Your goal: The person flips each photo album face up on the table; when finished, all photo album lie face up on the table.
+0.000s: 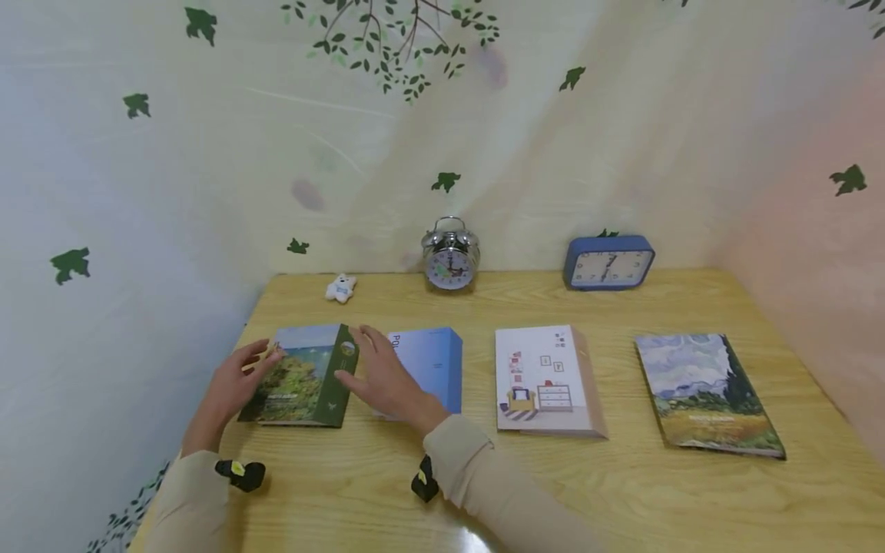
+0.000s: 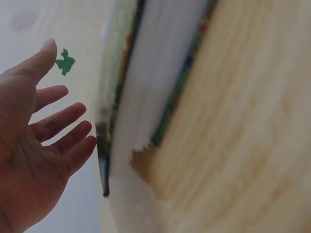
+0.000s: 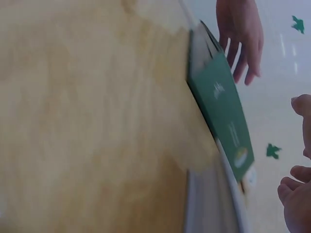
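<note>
A thick photo album (image 1: 300,376) with a garden painting on its cover and a green spine (image 3: 221,102) lies at the table's left. My left hand (image 1: 228,385) is over its left edge, fingers spread and relaxed; the left wrist view shows the palm (image 2: 34,150) with nothing in it. Above the spine side hovers my right hand (image 1: 386,374), thumb and fingers apart, holding nothing. Whether either hand touches the album I cannot tell. Partly hidden behind the right hand and wrist is a blue book (image 1: 432,365).
Right of the blue book lie a white book (image 1: 532,376) with a furniture drawing and a landscape-covered book (image 1: 705,392). Along the back stand a small white bear figure (image 1: 341,288), a silver twin-bell alarm clock (image 1: 451,259) and a blue clock (image 1: 610,263). A printed curtain (image 1: 512,146) hangs behind.
</note>
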`<state>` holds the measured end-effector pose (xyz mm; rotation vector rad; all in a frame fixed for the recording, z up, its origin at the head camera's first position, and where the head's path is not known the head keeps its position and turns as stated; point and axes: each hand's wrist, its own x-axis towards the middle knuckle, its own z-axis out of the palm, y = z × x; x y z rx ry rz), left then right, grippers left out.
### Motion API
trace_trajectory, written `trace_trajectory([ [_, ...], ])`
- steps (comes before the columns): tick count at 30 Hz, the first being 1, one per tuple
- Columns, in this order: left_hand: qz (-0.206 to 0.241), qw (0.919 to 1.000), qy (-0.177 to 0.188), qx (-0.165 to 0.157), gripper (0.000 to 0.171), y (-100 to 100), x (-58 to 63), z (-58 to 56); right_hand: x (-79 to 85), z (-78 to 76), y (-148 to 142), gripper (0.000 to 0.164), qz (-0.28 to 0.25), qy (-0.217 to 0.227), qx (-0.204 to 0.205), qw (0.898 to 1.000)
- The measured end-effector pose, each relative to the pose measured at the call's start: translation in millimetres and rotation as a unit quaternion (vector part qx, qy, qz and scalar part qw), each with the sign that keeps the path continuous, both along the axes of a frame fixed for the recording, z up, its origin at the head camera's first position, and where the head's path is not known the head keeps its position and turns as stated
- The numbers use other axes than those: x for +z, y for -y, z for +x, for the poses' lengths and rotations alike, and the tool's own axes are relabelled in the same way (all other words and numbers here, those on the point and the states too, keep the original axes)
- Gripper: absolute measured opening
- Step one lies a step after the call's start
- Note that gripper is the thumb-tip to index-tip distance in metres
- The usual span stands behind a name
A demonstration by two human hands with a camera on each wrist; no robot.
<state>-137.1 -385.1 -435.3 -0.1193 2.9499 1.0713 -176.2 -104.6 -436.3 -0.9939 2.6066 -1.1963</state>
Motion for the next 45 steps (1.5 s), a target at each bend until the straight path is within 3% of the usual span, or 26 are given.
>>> trace_trajectory([
  [9, -0.027, 0.9994, 0.022, 0.006, 0.073, 5, -11.5, 6.5, -17.8, 34.1, 34, 0.071, -0.004, 0.090, -0.010, 0.996],
  [18, -0.064, 0.9977, -0.022, 0.006, 0.057, 3, -19.5, 9.3, -27.3, 55.2, 54, 0.076, 0.001, 0.170, -0.075, 0.983],
  [23, -0.062, 0.9979, -0.015, 0.012, 0.056, 2, -21.7, 9.7, -29.0, 54.4, 57, 0.076, 0.000, 0.170, -0.092, 0.981],
  [30, -0.066, 0.9976, -0.012, 0.017, 0.057, -2, -22.2, 11.2, -26.9, 54.1, 59, 0.070, 0.008, 0.155, -0.080, 0.985],
  [38, -0.082, 0.9965, -0.006, 0.010, 0.058, -7, -17.0, 11.2, -22.0, 52.3, 57, 0.068, -0.024, 0.179, -0.085, 0.980],
  [45, -0.061, 0.9977, 0.028, -0.003, 0.064, -12, -7.6, 13.2, -10.2, 49.0, 59, 0.067, -0.050, 0.137, -0.085, 0.986],
])
